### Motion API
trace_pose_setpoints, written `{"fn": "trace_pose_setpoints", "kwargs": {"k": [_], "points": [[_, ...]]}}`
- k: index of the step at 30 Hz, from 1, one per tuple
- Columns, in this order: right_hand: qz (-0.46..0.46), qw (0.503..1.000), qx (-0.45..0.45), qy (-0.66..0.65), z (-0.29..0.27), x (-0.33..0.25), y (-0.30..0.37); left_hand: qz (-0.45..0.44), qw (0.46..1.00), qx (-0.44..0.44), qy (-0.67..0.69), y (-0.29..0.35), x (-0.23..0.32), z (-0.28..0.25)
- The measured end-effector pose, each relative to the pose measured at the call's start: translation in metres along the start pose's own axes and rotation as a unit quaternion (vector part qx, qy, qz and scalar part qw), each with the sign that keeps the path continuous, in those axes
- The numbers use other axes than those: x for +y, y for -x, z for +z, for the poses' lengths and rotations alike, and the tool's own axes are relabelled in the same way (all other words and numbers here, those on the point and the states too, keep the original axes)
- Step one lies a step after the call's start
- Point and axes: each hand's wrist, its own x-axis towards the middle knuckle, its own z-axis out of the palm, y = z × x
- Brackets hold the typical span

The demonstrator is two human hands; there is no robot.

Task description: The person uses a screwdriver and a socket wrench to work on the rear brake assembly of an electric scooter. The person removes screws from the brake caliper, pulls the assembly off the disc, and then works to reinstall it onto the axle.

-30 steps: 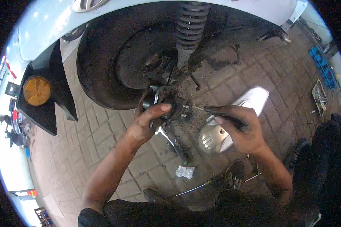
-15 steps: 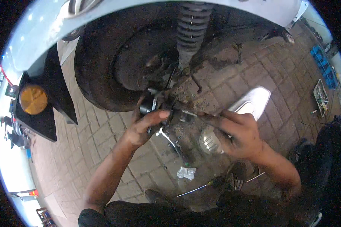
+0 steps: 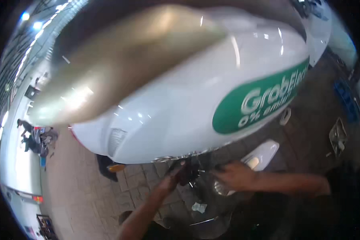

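Note:
Below the white scooter body [image 3: 172, 128], my left hand [image 3: 171, 182] is closed around a dark mechanical part [image 3: 187, 175], whose upper end is hidden by the bodywork. My right hand [image 3: 237, 176] lies to the right of it, blurred, with its fingers pinched on a thin metal tool [image 3: 202, 171]. The tool points left toward the dark part; I cannot tell whether they touch. Beside my right hand are a ribbed silver cover [image 3: 219, 188] and a long white panel [image 3: 267, 155] on the paving.
A glossy beige-gold seat-like shape [image 3: 128, 60] fills the upper left. An amber reflector [image 3: 117, 168] juts out below the bodywork. On the bricks lie a crumpled clear packet [image 3: 199, 207], a thin rod [image 3: 204, 221], a metal tray [image 3: 337, 138] and a blue rack [image 3: 346, 98].
My view has risen and tilted up, so the scooter body now covers the wheel and spring seen before. Both hands appear lower in the picture, still holding the part and the tool.

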Motion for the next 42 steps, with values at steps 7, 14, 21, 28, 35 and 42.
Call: {"fn": "trace_pose_setpoints", "kwargs": {"k": [7, 14, 21, 28, 35, 42], "points": [[0.063, 0.995, 0.062, -0.043, 0.055, -0.011, -0.013, 0.080, 0.993, 0.082, 0.002, -0.017, -0.049, -0.041], [0.045, 0.949, 0.138, -0.279, 0.068, 0.006, -0.025, 0.080, 0.888, 0.259, -0.371, -0.028, -0.076, -0.045], [0.365, 0.703, 0.021, -0.610, 0.057, 0.032, -0.039, 0.030, 0.815, 0.274, -0.510, -0.048, -0.099, -0.047], [0.116, 0.860, 0.191, -0.458, 0.080, 0.032, -0.030, 0.001, 0.816, 0.267, -0.512, -0.048, -0.104, -0.045], [0.263, 0.737, 0.112, -0.613, 0.053, 0.015, -0.035, 0.116, 0.644, 0.312, -0.689, -0.021, -0.072, -0.017], [0.361, 0.524, 0.072, -0.768, 0.049, -0.010, -0.028, 0.274, 0.611, 0.348, -0.656, -0.005, -0.085, -0.024]]}}
